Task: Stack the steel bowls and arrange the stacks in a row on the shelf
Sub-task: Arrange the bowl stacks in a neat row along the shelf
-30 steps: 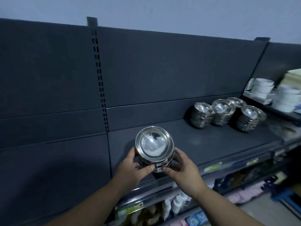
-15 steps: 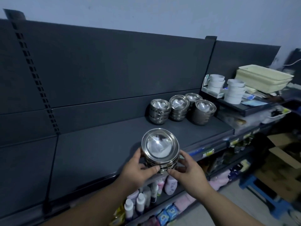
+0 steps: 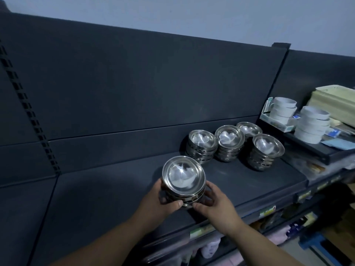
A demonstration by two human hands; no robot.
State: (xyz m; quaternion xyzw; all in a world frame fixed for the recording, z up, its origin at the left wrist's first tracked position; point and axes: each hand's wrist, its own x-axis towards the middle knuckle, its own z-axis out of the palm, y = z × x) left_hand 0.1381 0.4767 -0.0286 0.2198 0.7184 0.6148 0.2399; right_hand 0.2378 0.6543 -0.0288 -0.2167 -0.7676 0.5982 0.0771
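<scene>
Four steel bowl stacks (image 3: 229,144) sit mid-right on the shelf (image 3: 115,198); my left hand (image 3: 159,200) and right hand (image 3: 214,205) grip a fifth stack (image 3: 183,177), not yet placed.

The shelf (image 3: 107,198) has a broad stretch of bare dark deck left of the held stack of steel bowls (image 3: 183,179), reaching to the slotted upright (image 3: 25,104). The back panel (image 3: 134,83) closes off the rear. The left hand (image 3: 157,200) and right hand (image 3: 213,204) take up both flanks of the held stack. To the right four stacks stand in the way: the nearest stack (image 3: 202,145) close behind it, the second stack (image 3: 229,143) just beside that, the rear stack (image 3: 248,129) by the panel, the front-right stack (image 3: 267,150) across a narrow gap. A strip of deck runs before them. A raised tray (image 3: 307,148) of white bowls (image 3: 282,110) bounds the right end.
</scene>
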